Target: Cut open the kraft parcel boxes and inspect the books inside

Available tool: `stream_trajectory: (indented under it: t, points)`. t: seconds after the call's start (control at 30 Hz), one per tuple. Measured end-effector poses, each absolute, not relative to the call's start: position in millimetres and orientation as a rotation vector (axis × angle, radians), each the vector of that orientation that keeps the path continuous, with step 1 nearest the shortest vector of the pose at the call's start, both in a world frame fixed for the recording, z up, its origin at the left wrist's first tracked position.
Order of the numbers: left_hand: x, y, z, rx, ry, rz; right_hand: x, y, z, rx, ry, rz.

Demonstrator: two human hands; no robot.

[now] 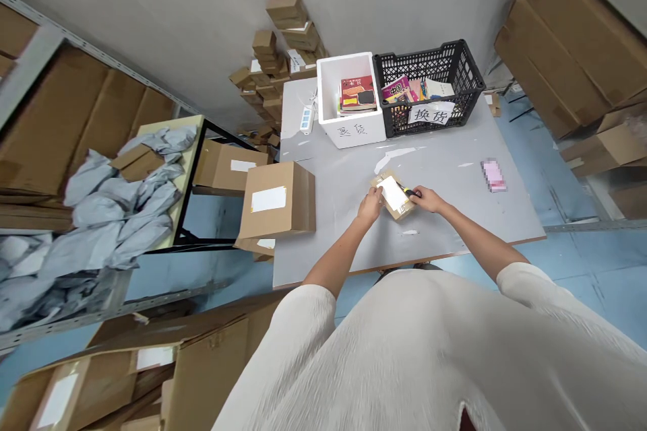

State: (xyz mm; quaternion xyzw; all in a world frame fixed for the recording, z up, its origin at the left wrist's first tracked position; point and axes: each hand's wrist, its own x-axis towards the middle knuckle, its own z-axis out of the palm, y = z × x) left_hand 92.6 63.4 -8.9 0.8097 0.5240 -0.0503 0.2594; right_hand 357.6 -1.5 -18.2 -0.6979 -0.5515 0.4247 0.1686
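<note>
A small brown package (402,211) with a white label on top rests on the grey table, near its front edge. My left hand (371,205) is closed on the package's left side. In my right hand (428,200) is a utility knife (410,192) with a black and yellow handle, its front end touching or just over the package's upper right part. The blade is too small to make out.
Behind the package stand a white foam box (352,131) and a black plastic crate (429,59), both holding books. Cardboard boxes (303,199) sit at the table's left edge. A power strip (306,119) lies at the back left, a pixelated pink item (493,175) at right.
</note>
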Motion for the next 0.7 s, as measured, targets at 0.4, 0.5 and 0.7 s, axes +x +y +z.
stream_trajectory:
  t: [0.4,0.5,0.7]
  points:
    - [141.7,43.0,-3.0,2.059,1.589,-0.090,352.2,13.7,-21.7,-1.787,-1.183,1.388]
    - [164.7,29.5,-8.6,1.992,1.651,-0.191,354.4,26.3,-18.6,-1.840,-1.185,1.272]
    - [159.8,35.3,-20.6,2.088,1.505,-0.282,360.6,28.8,-17.5,-1.941,-1.201,1.224]
